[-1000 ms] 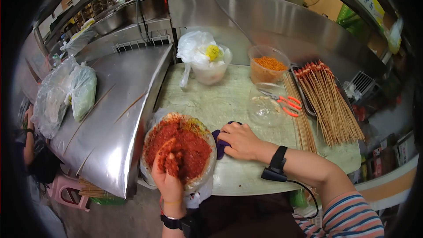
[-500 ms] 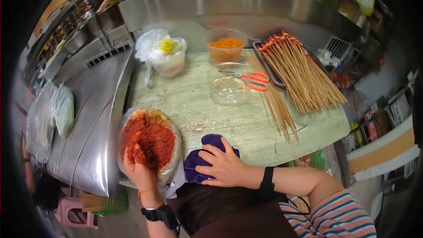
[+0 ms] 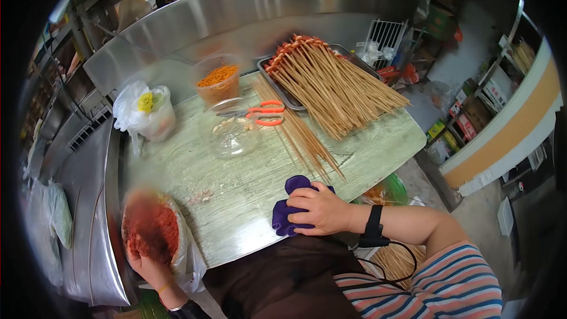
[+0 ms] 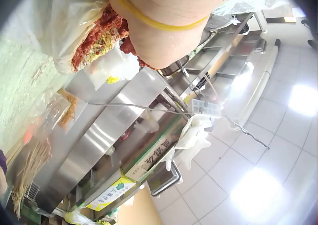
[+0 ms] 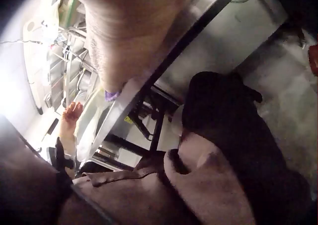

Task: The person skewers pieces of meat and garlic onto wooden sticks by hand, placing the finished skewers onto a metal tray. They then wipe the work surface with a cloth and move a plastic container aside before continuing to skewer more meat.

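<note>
In the head view, my left hand is at the near side of a bowl lined with a plastic bag, at the table's left edge. Inside is a chunky red mixture; my fingers overlap it and blur. The right wrist view shows that same left hand with red-smeared, extended fingers; the left wrist view catches only its wrist with a yellow band. My right hand grips a bunched purple cloth near the table's front edge, fingers bent over it.
Orange-handled scissors lie by a clear plastic container. Behind them stands a tub of orange shreds. Loose bamboo sticks lie beside a tray of loaded skewers. A white bag covers a tub at the back left.
The head view has swung to the right, so the table's things appear shifted left. My right hand's spread fingers have drawn in on the cloth. The left hand stays at the bowl.
</note>
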The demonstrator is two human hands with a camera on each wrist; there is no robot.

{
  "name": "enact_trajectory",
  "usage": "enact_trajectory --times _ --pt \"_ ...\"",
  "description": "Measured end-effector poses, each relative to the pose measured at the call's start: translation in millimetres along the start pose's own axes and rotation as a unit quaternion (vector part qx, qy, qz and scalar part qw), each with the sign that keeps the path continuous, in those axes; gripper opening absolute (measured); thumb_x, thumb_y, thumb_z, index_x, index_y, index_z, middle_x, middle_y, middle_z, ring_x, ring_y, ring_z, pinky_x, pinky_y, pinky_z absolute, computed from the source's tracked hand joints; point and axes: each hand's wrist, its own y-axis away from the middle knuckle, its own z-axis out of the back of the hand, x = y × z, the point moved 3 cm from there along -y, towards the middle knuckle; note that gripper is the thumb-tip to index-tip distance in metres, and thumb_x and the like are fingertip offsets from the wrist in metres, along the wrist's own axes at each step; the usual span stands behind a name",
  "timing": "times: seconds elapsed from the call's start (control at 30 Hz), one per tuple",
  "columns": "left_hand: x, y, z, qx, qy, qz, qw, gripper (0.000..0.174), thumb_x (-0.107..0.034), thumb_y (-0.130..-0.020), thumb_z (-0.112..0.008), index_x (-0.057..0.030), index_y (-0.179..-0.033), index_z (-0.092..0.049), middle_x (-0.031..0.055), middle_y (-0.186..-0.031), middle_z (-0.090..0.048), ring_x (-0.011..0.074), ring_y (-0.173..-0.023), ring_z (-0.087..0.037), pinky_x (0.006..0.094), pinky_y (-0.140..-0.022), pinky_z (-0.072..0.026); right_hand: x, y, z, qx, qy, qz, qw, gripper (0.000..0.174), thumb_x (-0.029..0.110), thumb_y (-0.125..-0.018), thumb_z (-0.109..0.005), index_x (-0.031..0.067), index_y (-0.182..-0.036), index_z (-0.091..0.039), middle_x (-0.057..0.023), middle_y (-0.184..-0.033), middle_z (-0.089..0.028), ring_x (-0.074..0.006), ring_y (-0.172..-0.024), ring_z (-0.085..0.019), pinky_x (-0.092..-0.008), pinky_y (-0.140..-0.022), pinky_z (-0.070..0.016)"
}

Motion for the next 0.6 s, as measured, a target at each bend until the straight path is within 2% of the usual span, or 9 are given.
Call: enact_trajectory --times 0.1,0.27,0.33,0.37,0.4,0.43,0.5,0.57,0.6 --pt "-4 2 -3 -0.011 0.031 0.054 0.998 0.032 -0.017 -0.095 -0.054 -0.0004 -0.122 -0.056 0.0093 -0.112 -0.063 0.0192 -0.095 -0.064 0.0301 -0.079 -0.0531 -6 17 1 -0.01 0.01 0.001 1.0 0.03 0.034 -0.075 -0.071 0.0202 -0.1 -0.061 -0.0018 -0.112 -0.055 -0.0217 -0.109 -0.05 -0.0427 -0.08 -0.0363" --pt "-7 3 -8 -0.007 0.013 0.064 0.998 0.034 -0.023 -0.093 -0.058 -0.0023 -0.119 -0.057 0.0111 -0.107 -0.065 0.0215 -0.086 -0.066 0.0301 -0.067 -0.0553 -20 51 19 -0.009 0.008 0.017 1.0 0.034 0.033 -0.07 -0.074 0.0195 -0.099 -0.061 -0.0009 -0.109 -0.056 -0.0216 -0.103 -0.052 -0.0386 -0.075 -0.0398" --pt "-9 2 -6 -0.008 0.015 0.079 0.997 0.034 -0.023 -0.093 -0.057 -0.002 -0.12 -0.057 0.0117 -0.108 -0.065 0.0219 -0.087 -0.066 0.031 -0.069 -0.0554 -29 79 31 0.015 0.018 0.02 1.0 0.039 0.033 -0.065 -0.076 0.019 -0.098 -0.061 -0.001 -0.107 -0.056 -0.0226 -0.101 -0.053 -0.0387 -0.073 -0.0418" --pt "-4 1 -2 -0.014 0.015 0.092 0.996 0.033 -0.022 -0.094 -0.057 -0.0017 -0.12 -0.057 0.0124 -0.109 -0.065 0.0222 -0.089 -0.066 0.0319 -0.07 -0.0556 -32 96 43 0.018 0.021 0.012 1.0 0.039 0.033 -0.065 -0.076 0.019 -0.098 -0.061 -0.001 -0.107 -0.056 -0.0226 -0.101 -0.053 -0.0387 -0.073 -0.0418" --pt "6 -6 3 -0.008 0.045 0.038 0.998 0.032 -0.02 -0.095 -0.055 -0.0018 -0.121 -0.056 0.0136 -0.112 -0.064 0.024 -0.093 -0.065 0.0351 -0.075 -0.056 -36 113 57 0.04 0.053 -0.001 0.998 0.035 0.033 -0.067 -0.075 0.0191 -0.097 -0.062 -0.001 -0.106 -0.057 -0.0229 -0.1 -0.054 -0.0381 -0.073 -0.0416" --pt "14 -8 14 -0.008 0.057 0.072 0.996 0.033 -0.018 -0.095 -0.054 0.0005 -0.122 -0.055 0.0138 -0.115 -0.063 0.0257 -0.098 -0.064 0.0367 -0.079 -0.0552 -38 132 69 0.063 0.084 -0.015 0.994 0.032 0.034 -0.069 -0.075 0.0192 -0.095 -0.063 -0.001 -0.105 -0.059 -0.0232 -0.098 -0.056 -0.0375 -0.072 -0.0414" --pt "11 -5 13 -0.034 0.034 0.06 0.997 0.033 -0.015 -0.095 -0.052 0.0012 -0.124 -0.054 0.0139 -0.117 -0.061 0.0257 -0.1 -0.064 0.0371 -0.083 -0.0547 -49 173 84 0.092 0.132 -0.083 0.984 0.034 0.035 -0.065 -0.075 0.0174 -0.092 -0.061 -0.0019 -0.104 -0.057 -0.0239 -0.098 -0.055 -0.0389 -0.073 -0.0423" --pt "16 -8 20 -0.045 0.028 0.055 0.997 0.035 -0.013 -0.096 -0.05 0.0023 -0.127 -0.052 0.0143 -0.121 -0.059 0.0261 -0.102 -0.063 0.0367 -0.087 -0.0535 -62 208 72 0.094 0.142 -0.155 0.973 0.029 0.036 -0.069 -0.073 0.0178 -0.089 -0.062 -0.0032 -0.101 -0.057 -0.0246 -0.1 -0.054 -0.0404 -0.073 -0.0425" --pt "16 -9 20 -0.046 0.021 0.061 0.997 0.035 -0.014 -0.096 -0.05 0.0023 -0.127 -0.052 0.0144 -0.121 -0.059 0.0263 -0.103 -0.062 0.0368 -0.088 -0.0533 -72 224 67 0.053 0.147 -0.263 0.952 0.026 0.037 -0.076 -0.069 0.0161 -0.09 -0.063 -0.0043 -0.097 -0.058 -0.0231 -0.093 -0.056 -0.039 -0.07 -0.0435"
